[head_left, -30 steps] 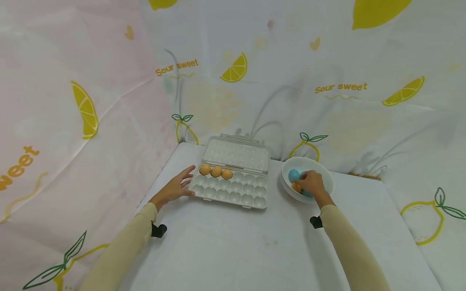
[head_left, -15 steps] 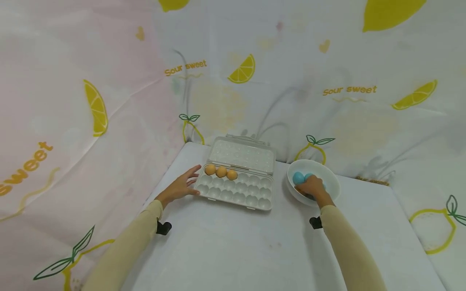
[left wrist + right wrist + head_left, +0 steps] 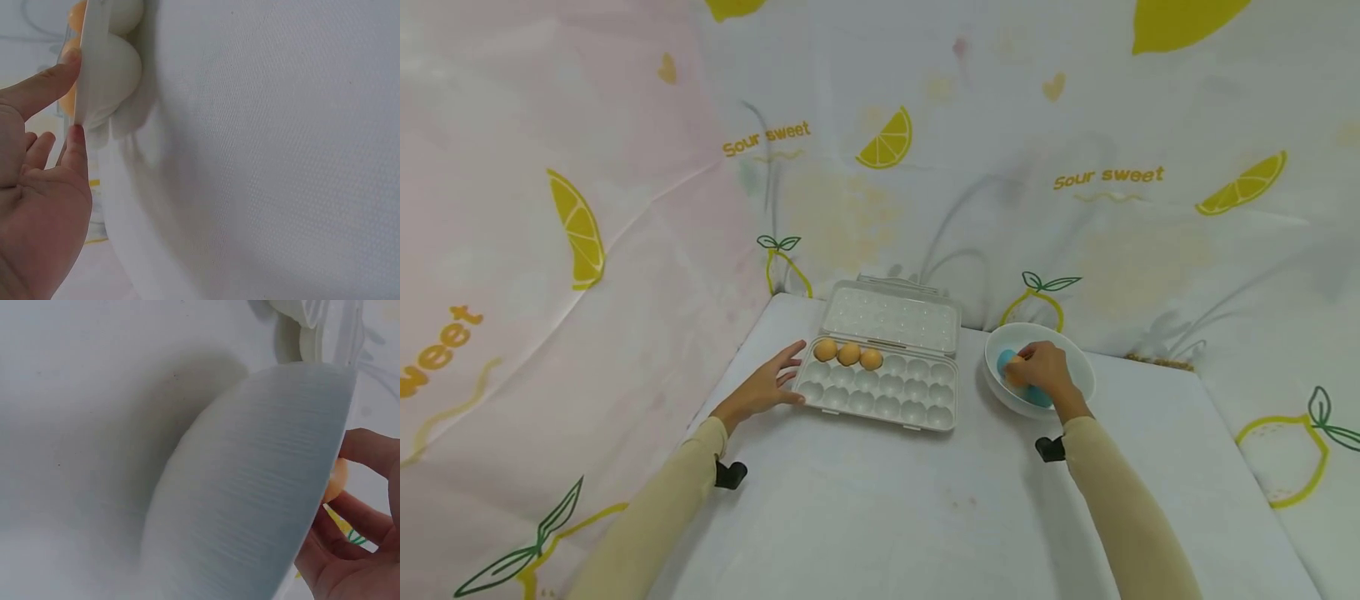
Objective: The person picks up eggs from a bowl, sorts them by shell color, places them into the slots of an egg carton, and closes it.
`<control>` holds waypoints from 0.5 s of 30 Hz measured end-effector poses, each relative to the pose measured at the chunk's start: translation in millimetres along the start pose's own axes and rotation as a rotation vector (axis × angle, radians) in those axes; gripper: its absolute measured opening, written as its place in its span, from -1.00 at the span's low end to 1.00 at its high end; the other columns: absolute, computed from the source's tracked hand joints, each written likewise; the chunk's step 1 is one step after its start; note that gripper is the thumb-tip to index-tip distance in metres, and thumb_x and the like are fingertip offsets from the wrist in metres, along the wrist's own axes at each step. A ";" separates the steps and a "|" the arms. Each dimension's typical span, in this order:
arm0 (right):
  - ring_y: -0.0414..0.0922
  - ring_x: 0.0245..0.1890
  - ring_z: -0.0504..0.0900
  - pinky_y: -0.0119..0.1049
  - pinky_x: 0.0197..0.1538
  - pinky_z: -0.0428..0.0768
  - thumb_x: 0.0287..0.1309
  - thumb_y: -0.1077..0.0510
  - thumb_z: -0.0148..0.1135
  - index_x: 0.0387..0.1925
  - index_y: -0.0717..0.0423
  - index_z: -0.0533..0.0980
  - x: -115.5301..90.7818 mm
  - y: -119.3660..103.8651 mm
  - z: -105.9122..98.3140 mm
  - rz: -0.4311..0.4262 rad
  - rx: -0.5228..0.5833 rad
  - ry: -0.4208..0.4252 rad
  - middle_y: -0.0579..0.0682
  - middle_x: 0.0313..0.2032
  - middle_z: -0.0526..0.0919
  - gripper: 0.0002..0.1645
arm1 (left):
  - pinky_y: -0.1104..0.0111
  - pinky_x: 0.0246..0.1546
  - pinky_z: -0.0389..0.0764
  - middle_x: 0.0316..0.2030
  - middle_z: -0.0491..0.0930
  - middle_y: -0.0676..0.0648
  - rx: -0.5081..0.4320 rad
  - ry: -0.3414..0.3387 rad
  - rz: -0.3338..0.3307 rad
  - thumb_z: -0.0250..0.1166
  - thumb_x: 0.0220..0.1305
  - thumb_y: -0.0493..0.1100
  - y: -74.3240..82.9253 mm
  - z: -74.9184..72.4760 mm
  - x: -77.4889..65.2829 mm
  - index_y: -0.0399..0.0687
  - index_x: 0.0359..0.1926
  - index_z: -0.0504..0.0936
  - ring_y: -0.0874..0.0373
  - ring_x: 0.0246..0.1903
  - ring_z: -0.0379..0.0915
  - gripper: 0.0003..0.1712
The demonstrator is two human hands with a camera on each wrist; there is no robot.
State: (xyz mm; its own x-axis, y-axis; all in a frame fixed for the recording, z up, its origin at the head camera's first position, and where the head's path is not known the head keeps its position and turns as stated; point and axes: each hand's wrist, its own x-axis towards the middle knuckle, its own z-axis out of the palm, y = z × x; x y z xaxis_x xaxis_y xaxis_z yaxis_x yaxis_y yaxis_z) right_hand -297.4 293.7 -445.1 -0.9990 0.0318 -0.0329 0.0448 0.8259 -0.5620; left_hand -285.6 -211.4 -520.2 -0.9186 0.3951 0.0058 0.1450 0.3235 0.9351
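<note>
My right hand [image 3: 1048,372] is inside the white bowl [image 3: 1081,367], pinching an orange-brown egg [image 3: 1016,373] between thumb and fingers. Blue eggs [image 3: 1039,397] lie in the bowl beneath and beside it, partly covered by the hand. In the right wrist view, that same egg [image 3: 337,480] shows just past the bowl's rim. My left hand [image 3: 763,387] rests at the left end of the egg box [image 3: 850,403], its fingers spread and its thumb by the near corner. Three orange-brown eggs [image 3: 848,354] sit in the left cups of the box's back row.
The box's clear lid [image 3: 891,317] stands raised behind the cups. Both box and bowl are on a white-covered table [image 3: 865,508], with the bowl to the right of the box. A lemon-printed cloth [image 3: 820,83] closes off the back and left sides.
My right hand reached deeper into the bowl, then rose a little with an orange-brown egg between its fingers. The left hand keeps its place at the egg box. The head view swayed slightly.
</note>
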 end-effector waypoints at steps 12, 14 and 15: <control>0.15 -0.22 0.63 -0.02 -0.15 0.64 0.01 0.13 0.44 -0.17 0.36 0.63 4.9 -33.2 2.9 -0.183 0.143 0.257 0.25 -0.22 0.69 -0.59 | -0.04 0.40 0.12 0.49 -0.10 -0.30 0.006 -0.025 -0.013 0.46 -0.07 -0.50 28.7 1.2 -9.2 -0.23 0.52 -0.10 -0.31 0.40 -0.06 0.23; 0.15 -0.22 0.66 -0.02 -0.18 0.68 0.01 0.13 0.45 -0.16 0.35 0.63 5.0 -39.6 5.2 -0.195 0.178 0.266 0.24 -0.20 0.68 -0.59 | -0.03 0.41 0.11 0.49 -0.09 -0.29 0.003 -0.026 -0.017 0.46 -0.06 -0.49 33.0 1.6 -11.1 -0.23 0.52 -0.09 -0.31 0.40 -0.06 0.22; 0.15 -0.22 0.66 -0.03 -0.19 0.69 0.01 0.13 0.46 -0.16 0.35 0.63 4.9 -43.0 6.6 -0.204 0.194 0.267 0.24 -0.19 0.68 -0.59 | -0.03 0.41 0.11 0.49 -0.09 -0.29 0.001 -0.025 -0.019 0.46 -0.06 -0.49 33.5 1.7 -11.4 -0.23 0.52 -0.09 -0.30 0.40 -0.06 0.22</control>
State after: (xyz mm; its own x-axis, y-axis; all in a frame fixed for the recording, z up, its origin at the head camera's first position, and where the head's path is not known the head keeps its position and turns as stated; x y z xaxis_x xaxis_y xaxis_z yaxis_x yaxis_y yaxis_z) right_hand -304.1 254.6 -426.5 -0.9536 0.0448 0.2977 -0.1794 0.7095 -0.6815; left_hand -269.7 -203.6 -489.5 -0.9116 0.4107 -0.0209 0.1281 0.3319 0.9346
